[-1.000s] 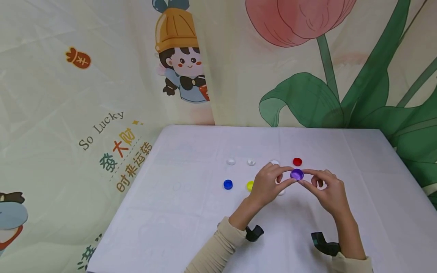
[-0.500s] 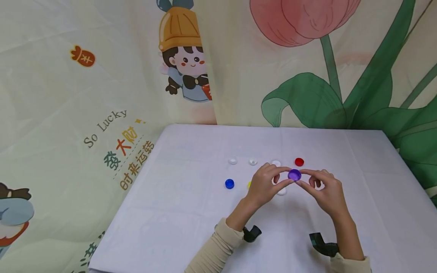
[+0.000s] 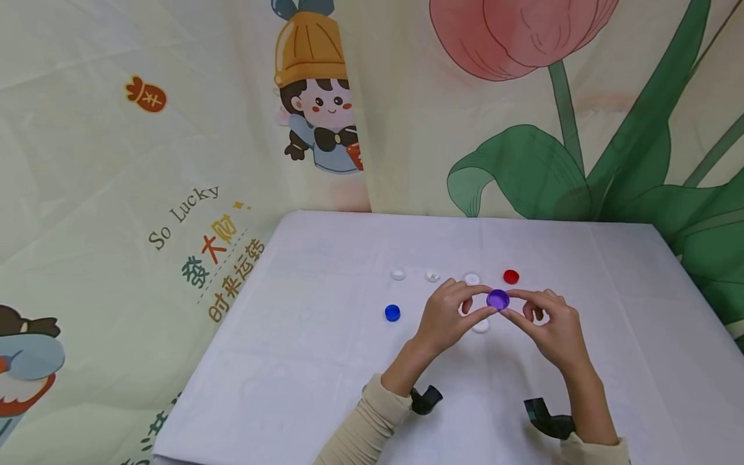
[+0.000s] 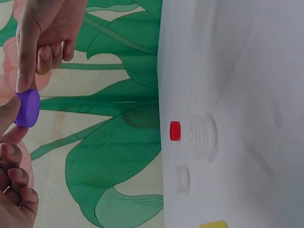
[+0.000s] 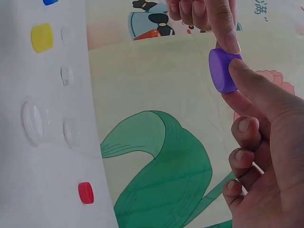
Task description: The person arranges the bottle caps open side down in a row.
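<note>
A purple bottle cap (image 3: 497, 299) is held up above the table, its hollow side facing the head camera. My left hand (image 3: 447, 316) pinches it from the left between thumb and index finger. From the right, the thumb and index finger of my right hand (image 3: 552, 329) pinch the same cap. In the right wrist view, the ridged side of the purple cap (image 5: 223, 71) shows between the two hands. The other fingers of both hands are curled and hold nothing.
On the white table (image 3: 290, 374) lie a blue cap (image 3: 392, 313), a red cap (image 3: 511, 276) and several clear or white caps (image 3: 398, 274). A yellow cap (image 5: 42, 38), hidden in the head view, shows in the right wrist view. A printed cloth (image 3: 232, 116) hangs behind.
Both hands have drifted slightly left with the purple cap, keeping their pinch. The left hand now covers the yellow cap in the head view. The head view has shifted a little.
</note>
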